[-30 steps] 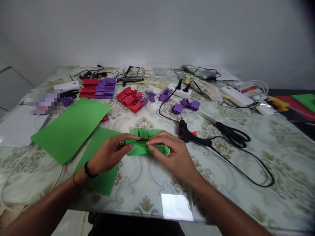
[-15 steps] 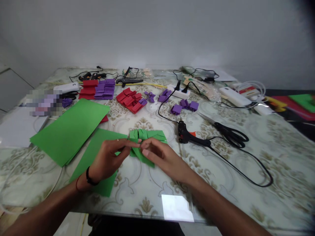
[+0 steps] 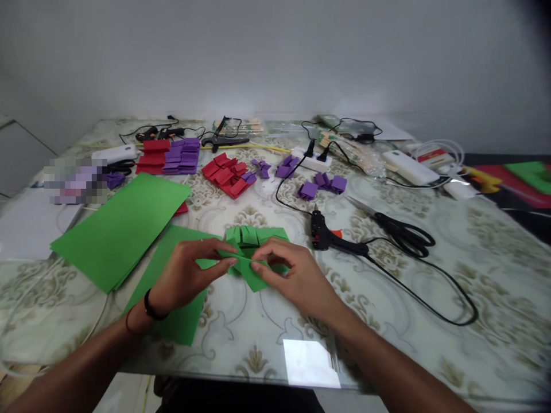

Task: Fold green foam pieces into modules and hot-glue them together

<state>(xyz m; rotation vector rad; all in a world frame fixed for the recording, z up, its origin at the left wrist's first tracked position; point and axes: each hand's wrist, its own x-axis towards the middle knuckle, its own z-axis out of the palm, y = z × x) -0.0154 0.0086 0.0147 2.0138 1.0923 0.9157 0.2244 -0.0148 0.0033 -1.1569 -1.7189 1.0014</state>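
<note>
Both hands meet over a small folded green paper piece (image 3: 248, 271) near the table's front middle. My left hand (image 3: 189, 274) pinches its left edge between thumb and fingers. My right hand (image 3: 293, 275) pinches its right side, fingers curled. Just behind the hands lies a little heap of folded green pieces (image 3: 253, 234). Under my left wrist lies a flat green sheet (image 3: 172, 287), and a larger stack of green sheets (image 3: 120, 226) lies to the left.
A black glue gun (image 3: 331, 236) with its cable and black scissors (image 3: 400, 229) lie right of the hands. Folded red pieces (image 3: 226, 172) and purple pieces (image 3: 185, 154) sit further back, with a power strip (image 3: 312, 162), cables and chargers. The table's front edge (image 3: 258, 376) is close.
The green piece has been turned and refolded between my hands; it was wide and flat, now it is a narrower pointed shape. Both hands stayed in the same spot.
</note>
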